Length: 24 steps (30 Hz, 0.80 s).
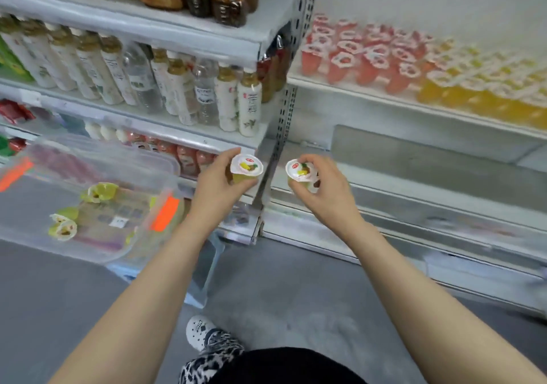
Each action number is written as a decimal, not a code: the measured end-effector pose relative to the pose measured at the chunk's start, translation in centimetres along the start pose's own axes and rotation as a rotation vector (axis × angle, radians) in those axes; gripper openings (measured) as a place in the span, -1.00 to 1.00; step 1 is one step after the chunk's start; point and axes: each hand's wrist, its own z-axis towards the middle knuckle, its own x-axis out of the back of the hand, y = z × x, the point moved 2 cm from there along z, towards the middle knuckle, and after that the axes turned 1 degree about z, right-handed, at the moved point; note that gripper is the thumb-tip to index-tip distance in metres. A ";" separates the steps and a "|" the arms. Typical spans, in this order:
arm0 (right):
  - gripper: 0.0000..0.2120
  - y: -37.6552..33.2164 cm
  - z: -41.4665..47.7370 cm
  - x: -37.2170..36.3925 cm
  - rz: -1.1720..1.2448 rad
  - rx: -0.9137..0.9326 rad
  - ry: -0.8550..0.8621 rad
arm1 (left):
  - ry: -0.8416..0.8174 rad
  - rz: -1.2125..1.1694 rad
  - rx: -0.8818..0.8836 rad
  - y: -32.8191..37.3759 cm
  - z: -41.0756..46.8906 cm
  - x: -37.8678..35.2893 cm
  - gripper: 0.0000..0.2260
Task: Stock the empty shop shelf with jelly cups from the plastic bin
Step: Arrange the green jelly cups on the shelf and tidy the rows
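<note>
My left hand (214, 188) grips a yellow-green jelly cup (246, 167) with a white lid, upright, in front of the shelf upright. My right hand (325, 194) holds a second jelly cup (300, 171) of the same kind, just right of it. Both cups hang above the bare lower shelf (414, 176). The clear plastic bin (88, 200) with orange latches sits at the left and holds a few green jelly cups (63, 227). On the shelf above at the right stand red jelly cups (355, 55) and orange jelly cups (488, 88).
Shelves of drink bottles (183, 88) fill the left side. A perforated metal upright (284, 111) divides the two shelf units. Grey floor (296, 295) lies below, with my shoe (201, 332) and patterned trouser leg near the bottom centre.
</note>
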 end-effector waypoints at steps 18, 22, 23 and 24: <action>-0.66 17.2 -18.4 32.5 -0.175 -0.243 0.477 | -0.402 -0.070 -0.329 22.7 -10.1 -32.2 -0.59; -0.65 19.9 -20.6 37.3 -0.195 -0.318 0.555 | -0.485 -0.107 -0.383 26.7 -10.8 -37.8 -0.59; -0.65 20.6 -21.1 38.4 -0.202 -0.335 0.571 | -0.501 -0.116 -0.394 27.5 -11.0 -39.2 -0.59; -0.65 21.4 -21.5 39.5 -0.210 -0.351 0.584 | -0.516 -0.127 -0.405 28.4 -11.1 -40.5 -0.60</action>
